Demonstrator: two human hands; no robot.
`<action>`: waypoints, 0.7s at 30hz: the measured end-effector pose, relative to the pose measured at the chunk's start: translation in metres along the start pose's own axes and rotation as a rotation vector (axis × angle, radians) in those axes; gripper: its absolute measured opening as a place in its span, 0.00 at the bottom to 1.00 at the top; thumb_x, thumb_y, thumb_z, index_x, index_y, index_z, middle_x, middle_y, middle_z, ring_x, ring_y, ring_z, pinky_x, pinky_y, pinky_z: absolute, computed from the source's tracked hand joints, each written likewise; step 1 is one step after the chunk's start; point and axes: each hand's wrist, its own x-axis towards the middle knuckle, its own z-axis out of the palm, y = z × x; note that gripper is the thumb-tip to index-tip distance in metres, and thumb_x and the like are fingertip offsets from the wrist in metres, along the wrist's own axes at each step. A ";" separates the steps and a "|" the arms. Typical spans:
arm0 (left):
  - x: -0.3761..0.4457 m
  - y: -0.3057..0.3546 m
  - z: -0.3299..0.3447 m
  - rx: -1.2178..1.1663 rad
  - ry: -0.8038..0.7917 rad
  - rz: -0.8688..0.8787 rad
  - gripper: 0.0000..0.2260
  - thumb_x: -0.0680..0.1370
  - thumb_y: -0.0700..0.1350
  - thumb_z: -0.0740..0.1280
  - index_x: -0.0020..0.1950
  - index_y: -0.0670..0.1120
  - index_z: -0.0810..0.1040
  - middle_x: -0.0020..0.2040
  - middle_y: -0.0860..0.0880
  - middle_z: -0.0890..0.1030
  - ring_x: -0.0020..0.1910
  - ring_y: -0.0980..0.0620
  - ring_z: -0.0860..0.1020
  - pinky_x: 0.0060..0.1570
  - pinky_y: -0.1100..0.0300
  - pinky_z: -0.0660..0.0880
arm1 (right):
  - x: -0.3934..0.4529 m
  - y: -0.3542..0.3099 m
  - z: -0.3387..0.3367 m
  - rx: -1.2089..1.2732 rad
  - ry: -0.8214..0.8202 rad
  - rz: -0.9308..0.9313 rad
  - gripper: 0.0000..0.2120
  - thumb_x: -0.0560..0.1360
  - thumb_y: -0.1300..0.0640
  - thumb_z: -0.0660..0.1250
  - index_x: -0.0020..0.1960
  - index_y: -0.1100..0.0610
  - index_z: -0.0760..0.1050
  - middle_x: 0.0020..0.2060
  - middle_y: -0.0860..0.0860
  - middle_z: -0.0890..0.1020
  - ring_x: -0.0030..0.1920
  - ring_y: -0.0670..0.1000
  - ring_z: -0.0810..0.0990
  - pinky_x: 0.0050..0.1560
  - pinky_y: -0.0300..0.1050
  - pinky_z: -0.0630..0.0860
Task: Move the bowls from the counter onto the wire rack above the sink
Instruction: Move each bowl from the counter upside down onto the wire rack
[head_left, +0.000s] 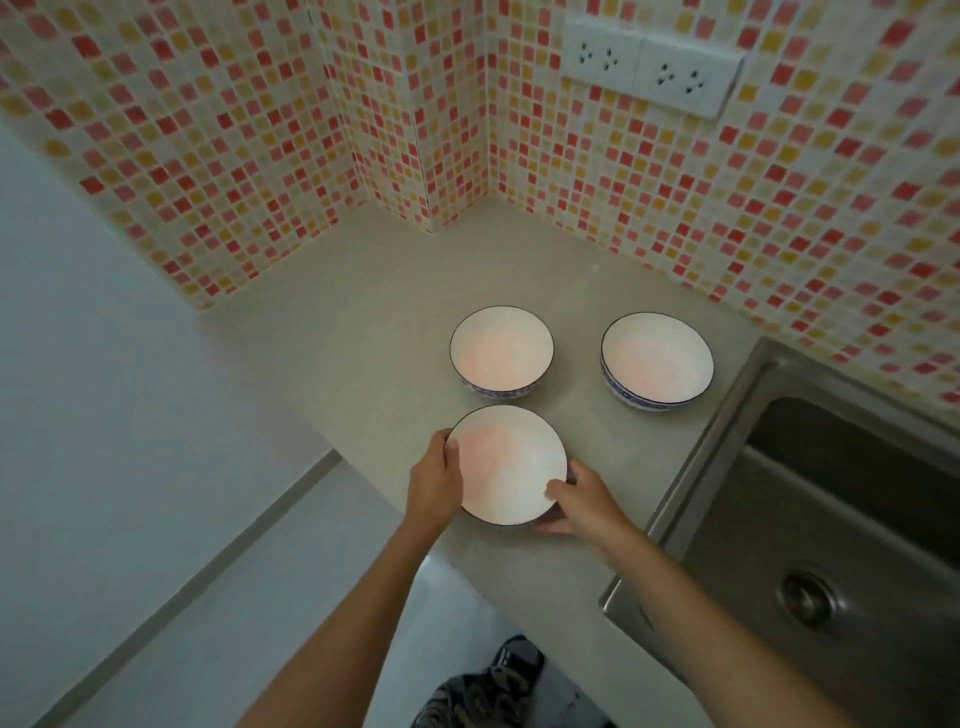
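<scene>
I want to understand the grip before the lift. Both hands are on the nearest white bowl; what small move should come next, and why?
Probably lift the nearest white ceramic bowl straight up. The left hand and right hand already clasp its opposite sides, and the two other white bowls on the beige counter stand apart from it. The wire rack is not in view.

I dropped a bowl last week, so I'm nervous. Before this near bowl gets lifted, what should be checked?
1. Left hand on the near bowl rim: ok.
2. Right hand on the opposite side: ok.
3. Near bowl empty: ok.
4. Clear of the two far bowls: ok, apart.
5. Wire rack free to receive it: cannot tell, out of view.
6. Bowl or fingers dry: cannot tell.
</scene>
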 end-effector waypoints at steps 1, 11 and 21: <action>-0.003 0.005 0.011 0.004 -0.029 0.032 0.16 0.83 0.47 0.50 0.66 0.44 0.70 0.57 0.43 0.79 0.56 0.41 0.76 0.47 0.60 0.66 | -0.006 0.005 -0.014 0.025 0.025 0.005 0.18 0.75 0.68 0.59 0.62 0.56 0.71 0.57 0.52 0.77 0.50 0.60 0.82 0.47 0.63 0.82; -0.048 0.108 0.134 0.043 -0.388 0.316 0.16 0.83 0.47 0.51 0.66 0.44 0.70 0.58 0.40 0.79 0.54 0.41 0.77 0.53 0.52 0.73 | -0.092 0.036 -0.156 0.528 0.203 0.057 0.32 0.64 0.64 0.63 0.68 0.52 0.65 0.62 0.55 0.72 0.57 0.61 0.75 0.47 0.61 0.82; -0.123 0.162 0.219 -0.028 -0.763 0.495 0.17 0.82 0.52 0.52 0.67 0.48 0.71 0.61 0.45 0.78 0.57 0.46 0.76 0.54 0.56 0.74 | -0.166 0.093 -0.238 0.823 0.450 0.007 0.29 0.58 0.62 0.61 0.59 0.58 0.72 0.60 0.60 0.74 0.55 0.65 0.78 0.39 0.55 0.83</action>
